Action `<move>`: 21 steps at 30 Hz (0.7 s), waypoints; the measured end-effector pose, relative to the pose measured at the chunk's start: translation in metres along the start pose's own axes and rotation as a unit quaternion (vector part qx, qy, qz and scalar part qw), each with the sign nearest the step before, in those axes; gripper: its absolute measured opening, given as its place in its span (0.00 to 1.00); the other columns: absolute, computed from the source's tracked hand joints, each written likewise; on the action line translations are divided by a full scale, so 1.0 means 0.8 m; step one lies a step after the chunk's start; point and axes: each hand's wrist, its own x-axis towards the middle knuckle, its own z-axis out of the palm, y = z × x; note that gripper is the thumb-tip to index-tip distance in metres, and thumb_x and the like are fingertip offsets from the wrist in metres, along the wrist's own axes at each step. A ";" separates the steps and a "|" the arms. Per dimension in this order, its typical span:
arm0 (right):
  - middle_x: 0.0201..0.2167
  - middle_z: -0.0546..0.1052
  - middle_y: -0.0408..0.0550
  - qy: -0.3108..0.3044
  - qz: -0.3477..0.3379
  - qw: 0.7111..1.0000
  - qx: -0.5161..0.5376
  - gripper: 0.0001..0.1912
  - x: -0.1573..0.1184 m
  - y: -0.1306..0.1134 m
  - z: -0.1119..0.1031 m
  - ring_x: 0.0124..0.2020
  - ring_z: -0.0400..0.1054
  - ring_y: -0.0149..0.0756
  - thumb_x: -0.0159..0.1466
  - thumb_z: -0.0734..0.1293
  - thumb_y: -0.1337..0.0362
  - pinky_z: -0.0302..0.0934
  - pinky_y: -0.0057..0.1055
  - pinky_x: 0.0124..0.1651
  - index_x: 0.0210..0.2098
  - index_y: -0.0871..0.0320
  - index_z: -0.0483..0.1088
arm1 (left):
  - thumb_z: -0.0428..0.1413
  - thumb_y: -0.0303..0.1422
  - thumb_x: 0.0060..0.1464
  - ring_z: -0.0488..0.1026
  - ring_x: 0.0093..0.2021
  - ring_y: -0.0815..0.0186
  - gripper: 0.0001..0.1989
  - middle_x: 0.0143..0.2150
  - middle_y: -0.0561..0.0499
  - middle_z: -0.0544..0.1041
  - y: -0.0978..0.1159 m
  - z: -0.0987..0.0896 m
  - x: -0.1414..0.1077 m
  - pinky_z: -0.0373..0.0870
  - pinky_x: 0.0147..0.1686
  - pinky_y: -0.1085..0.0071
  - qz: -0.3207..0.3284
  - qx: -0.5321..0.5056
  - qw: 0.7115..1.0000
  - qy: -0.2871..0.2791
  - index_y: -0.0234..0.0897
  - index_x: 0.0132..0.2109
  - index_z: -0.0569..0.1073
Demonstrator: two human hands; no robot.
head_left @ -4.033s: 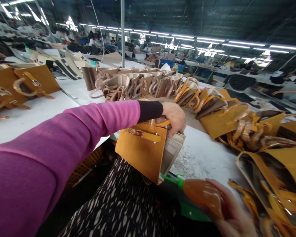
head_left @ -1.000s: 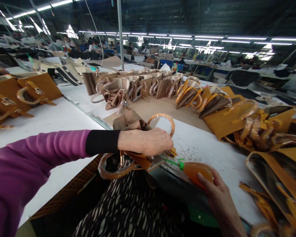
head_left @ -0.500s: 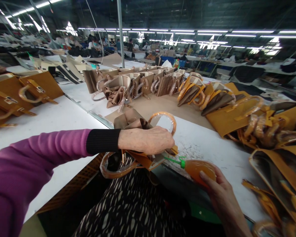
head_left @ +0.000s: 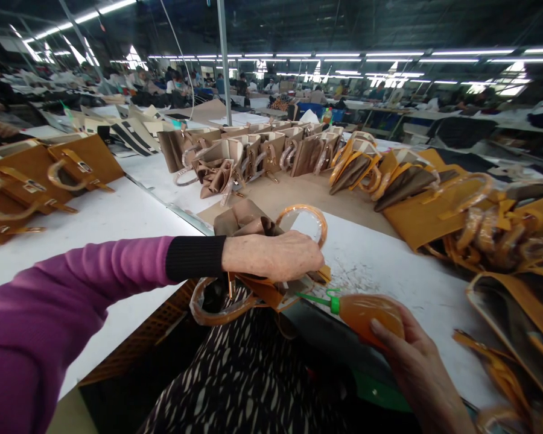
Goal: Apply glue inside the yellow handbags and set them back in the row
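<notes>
Across the middle of the head view, my left hand (head_left: 276, 254) is closed over a tan and brown bag (head_left: 247, 218) at the table's edge, its fingertips mostly hidden. One plastic-wrapped handle (head_left: 323, 224) rises behind the hand; another handle (head_left: 221, 316) hangs in front of it. My right hand (head_left: 414, 343), lower right, is wrapped round a soft orange bottle (head_left: 371, 313) with a green cap. The bottle's thin green nozzle points left and its tip meets the bag's edge below my left hand; the exact contact point is too small to tell.
Mustard bags (head_left: 85, 160) stand at the left, with a person's hand (head_left: 4, 129) behind them. Brown bags (head_left: 308, 150) line the back of the white table (head_left: 131, 211). More mustard bags (head_left: 416, 211) lie at the right. An orange crate (head_left: 136, 343) is below the table edge.
The whole view has shifted slightly, so things appear a little further right. The nozzle tip sits slightly further left relative to the bag. Both hands keep their hold.
</notes>
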 end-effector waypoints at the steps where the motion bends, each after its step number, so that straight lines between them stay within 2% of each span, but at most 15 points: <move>1: 0.44 0.80 0.50 -0.005 0.001 1.000 -0.001 0.34 -0.001 -0.001 0.000 0.43 0.74 0.48 0.46 0.81 0.50 0.71 0.36 0.40 0.49 0.52 0.72 | 0.52 0.20 0.57 0.68 0.31 0.65 0.08 0.32 0.47 0.75 0.000 -0.001 -0.001 0.62 0.35 0.67 0.001 -0.005 1.000 0.005 0.29 0.38 0.76; 5: 0.44 0.79 0.51 -0.011 -0.003 1.000 0.000 0.34 -0.013 -0.008 0.009 0.43 0.74 0.51 0.45 0.80 0.50 0.71 0.37 0.38 0.49 0.52 0.72 | 0.53 0.20 0.55 0.69 0.32 0.63 0.07 0.31 0.47 0.76 0.002 -0.003 -0.003 0.63 0.35 0.67 0.008 -0.012 1.000 0.023 0.32 0.36 0.75; 10: 0.42 0.80 0.49 0.009 -0.012 1.000 0.014 0.32 -0.030 -0.017 0.027 0.41 0.74 0.46 0.48 0.79 0.50 0.69 0.33 0.39 0.49 0.51 0.72 | 0.52 0.19 0.55 0.68 0.32 0.64 0.08 0.32 0.47 0.75 0.009 -0.011 -0.003 0.63 0.36 0.67 -0.012 0.004 1.000 -0.009 0.31 0.36 0.75; 13: 0.42 0.80 0.50 0.008 -0.006 1.000 0.011 0.34 -0.029 -0.011 0.027 0.41 0.75 0.49 0.45 0.80 0.50 0.70 0.36 0.40 0.49 0.51 0.72 | 0.53 0.18 0.54 0.68 0.32 0.64 0.09 0.31 0.47 0.75 0.008 -0.009 -0.002 0.63 0.35 0.67 -0.014 0.018 1.000 -0.017 0.30 0.37 0.75; 18: 0.43 0.80 0.51 0.006 -0.009 1.000 0.006 0.33 -0.030 -0.006 0.026 0.39 0.75 0.49 0.45 0.80 0.51 0.71 0.35 0.36 0.49 0.50 0.73 | 0.53 0.20 0.55 0.68 0.32 0.64 0.06 0.32 0.47 0.75 -0.001 0.006 -0.003 0.63 0.35 0.67 0.023 0.002 0.999 0.037 0.30 0.36 0.75; 21: 0.41 0.80 0.52 0.002 -0.004 1.000 0.004 0.34 -0.037 -0.015 0.031 0.38 0.75 0.50 0.44 0.80 0.50 0.71 0.35 0.32 0.48 0.50 0.73 | 0.53 0.19 0.57 0.69 0.35 0.63 0.07 0.34 0.45 0.76 0.001 0.004 -0.008 0.63 0.38 0.67 0.019 -0.005 0.999 0.047 0.29 0.36 0.75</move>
